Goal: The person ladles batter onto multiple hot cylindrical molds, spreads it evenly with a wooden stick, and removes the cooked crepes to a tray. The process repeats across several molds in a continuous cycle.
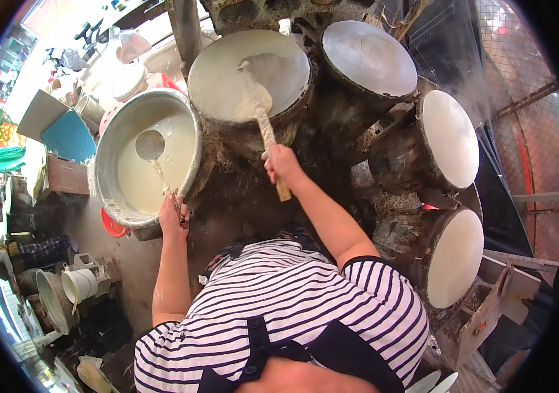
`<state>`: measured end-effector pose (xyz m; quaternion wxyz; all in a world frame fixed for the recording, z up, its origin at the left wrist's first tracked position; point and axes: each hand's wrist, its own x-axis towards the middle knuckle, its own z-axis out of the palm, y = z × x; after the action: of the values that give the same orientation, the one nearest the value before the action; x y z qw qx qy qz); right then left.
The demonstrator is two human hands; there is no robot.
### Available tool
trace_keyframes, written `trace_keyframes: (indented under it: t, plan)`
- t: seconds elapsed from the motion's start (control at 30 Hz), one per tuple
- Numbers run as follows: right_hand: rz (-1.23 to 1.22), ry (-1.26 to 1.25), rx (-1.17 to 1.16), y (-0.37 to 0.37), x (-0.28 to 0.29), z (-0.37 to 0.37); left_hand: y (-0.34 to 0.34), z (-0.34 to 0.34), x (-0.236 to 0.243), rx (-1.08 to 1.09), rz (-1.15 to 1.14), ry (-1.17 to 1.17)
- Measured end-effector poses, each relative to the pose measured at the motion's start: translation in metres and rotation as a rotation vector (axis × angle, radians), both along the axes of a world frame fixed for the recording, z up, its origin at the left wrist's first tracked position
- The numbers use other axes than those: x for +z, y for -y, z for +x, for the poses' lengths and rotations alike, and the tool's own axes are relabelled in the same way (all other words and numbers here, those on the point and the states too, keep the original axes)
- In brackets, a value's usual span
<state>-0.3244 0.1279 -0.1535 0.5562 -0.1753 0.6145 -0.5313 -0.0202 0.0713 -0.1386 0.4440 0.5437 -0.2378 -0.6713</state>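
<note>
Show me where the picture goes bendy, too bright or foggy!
In the head view, the wide lens bends things near its round black edge; in the head view's upper left, bright light washes things out; in the head view's upper right, pale haze softens the dark sheet; mid-head view, the left hand on its ladle and right hand on its paddle look fairly clear.

Glares nearly white at upper left, lit strongly from that side. Sinks into brown shadow across the floor [137, 265]. Turns hazy near the wire mesh [512, 78]. Curves and blurs toward a black, round fisheye border.
</note>
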Motion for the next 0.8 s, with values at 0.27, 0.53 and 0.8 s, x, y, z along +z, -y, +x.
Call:
trace_keyframes:
  t: [0.27, 0.53, 0.8]
  plan:
    - [0.028, -0.414, 0.175, 0.003, -0.018, -0.008, -0.004, -0.021, 0.002, 0.003, -0.004, -0.006]
    - [0.0, -0.166, 0.171, -0.018, 0.003, -0.035, -0.005, -0.057, 0.013, 0.018, 0.005, 0.005]
    - [0.061, -0.523, 0.276, -0.013, 0.011, -0.116, -0.009, -0.076, 0.012, 0.015, -0.025, -0.02]
